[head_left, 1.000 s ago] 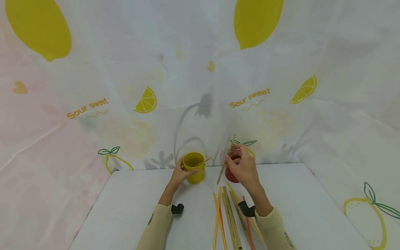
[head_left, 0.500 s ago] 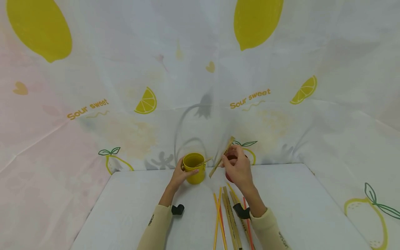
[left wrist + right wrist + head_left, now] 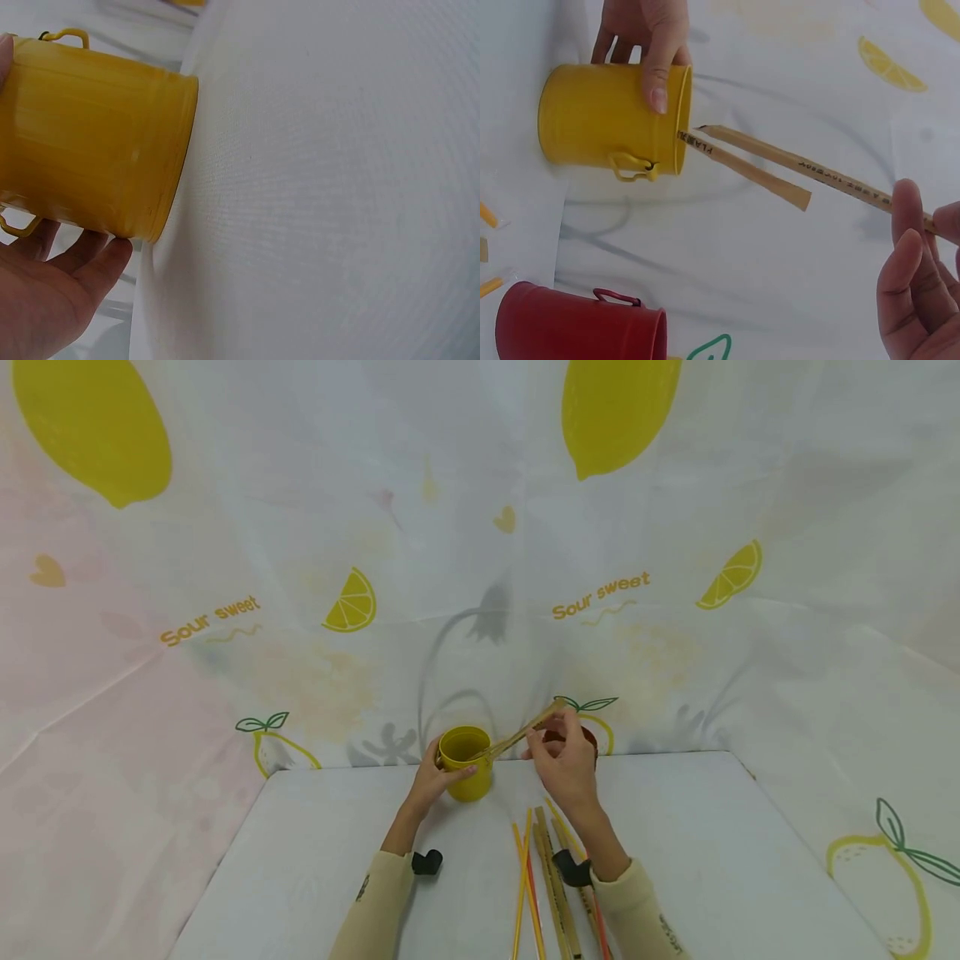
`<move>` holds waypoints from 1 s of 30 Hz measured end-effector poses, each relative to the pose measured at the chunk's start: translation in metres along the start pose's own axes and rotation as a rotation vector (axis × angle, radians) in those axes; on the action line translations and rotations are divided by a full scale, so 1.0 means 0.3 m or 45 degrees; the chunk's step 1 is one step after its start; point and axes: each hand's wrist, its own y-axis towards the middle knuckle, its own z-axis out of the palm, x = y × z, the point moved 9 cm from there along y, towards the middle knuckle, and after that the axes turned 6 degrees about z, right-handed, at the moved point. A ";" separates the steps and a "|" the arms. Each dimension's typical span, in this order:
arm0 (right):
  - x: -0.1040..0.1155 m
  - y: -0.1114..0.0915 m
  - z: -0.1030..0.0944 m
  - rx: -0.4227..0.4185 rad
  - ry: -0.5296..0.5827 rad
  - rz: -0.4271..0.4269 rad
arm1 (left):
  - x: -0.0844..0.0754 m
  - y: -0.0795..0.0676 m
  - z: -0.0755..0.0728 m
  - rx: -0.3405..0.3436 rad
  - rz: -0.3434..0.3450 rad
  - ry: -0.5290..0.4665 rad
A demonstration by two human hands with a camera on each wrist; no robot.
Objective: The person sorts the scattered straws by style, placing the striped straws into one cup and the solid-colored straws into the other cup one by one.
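Note:
My left hand (image 3: pixel 429 783) holds the yellow bucket (image 3: pixel 469 787) upright on the table, thumb over its near side by the rim. A straw in a printed brown paper wrapper (image 3: pixel 759 174) leans out of this bucket. My right hand (image 3: pixel 567 770) pinches a second brown paper-wrapped straw (image 3: pixel 799 162) near its upper end. That straw slants down to the left, its lower tip at the bucket's mouth. In the right wrist view the two straws lie close together there. A red bucket (image 3: pixel 581 326) stands to the right, partly hidden behind my right hand in the head view.
Several loose straws lie on the white table (image 3: pixel 300 868) in front: yellow-orange straws (image 3: pixel 521 885), a red straw (image 3: pixel 602 927) and brown paper-wrapped straws (image 3: pixel 557 893). My right forearm passes over some of them. A lemon-printed cloth (image 3: pixel 360 677) hangs right behind the buckets.
My right hand has moved left from in front of the red bucket, tilting the straw from steep to slanted and bringing its tip to the yellow bucket. My left hand has stayed put.

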 end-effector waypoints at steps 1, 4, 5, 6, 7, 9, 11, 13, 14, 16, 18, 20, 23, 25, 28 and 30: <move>-0.002 -0.001 0.002 -0.004 0.006 0.006 | 0.000 0.000 -0.001 -0.005 0.000 0.003; -0.007 -0.003 0.006 -0.016 0.015 0.010 | 0.001 0.000 -0.002 -0.015 -0.001 0.010; -0.008 -0.003 0.007 -0.022 0.012 0.008 | 0.001 0.000 -0.002 -0.015 0.000 0.011; -0.009 -0.004 0.007 -0.029 0.007 0.008 | 0.001 0.000 -0.002 -0.013 0.003 0.012; -0.011 -0.004 0.008 -0.033 0.004 0.009 | 0.000 0.000 -0.002 -0.013 0.001 0.012; -0.016 -0.004 0.011 -0.043 0.001 0.019 | 0.000 0.000 -0.002 -0.010 0.000 0.010; -0.024 -0.003 0.014 -0.048 0.012 0.035 | 0.001 0.001 -0.002 -0.010 -0.008 0.005; -0.034 -0.002 0.021 -0.045 0.028 0.052 | 0.002 0.002 -0.002 -0.010 -0.022 0.004; -0.040 -0.001 0.026 -0.040 0.036 0.055 | 0.003 0.002 -0.002 -0.009 -0.029 0.003; -0.052 0.000 0.036 -0.027 0.050 0.055 | 0.003 0.003 -0.002 -0.005 -0.038 0.002; -0.078 0.003 0.051 -0.013 0.055 0.052 | -0.004 0.003 -0.001 0.004 -0.049 0.008; -0.122 0.009 0.065 -0.007 0.064 0.057 | -0.025 -0.003 0.002 0.021 -0.051 0.018; -0.187 0.017 0.078 -0.023 0.072 0.074 | -0.073 -0.019 0.008 0.047 -0.053 0.033; -0.216 0.019 0.079 -0.044 0.090 0.070 | -0.104 -0.031 0.011 0.053 -0.039 0.044; -0.225 0.020 0.074 -0.074 0.098 0.040 | -0.122 -0.038 0.013 0.056 -0.032 0.048; -0.226 0.020 0.072 -0.086 0.090 0.024 | -0.113 -0.034 0.012 0.053 -0.029 0.047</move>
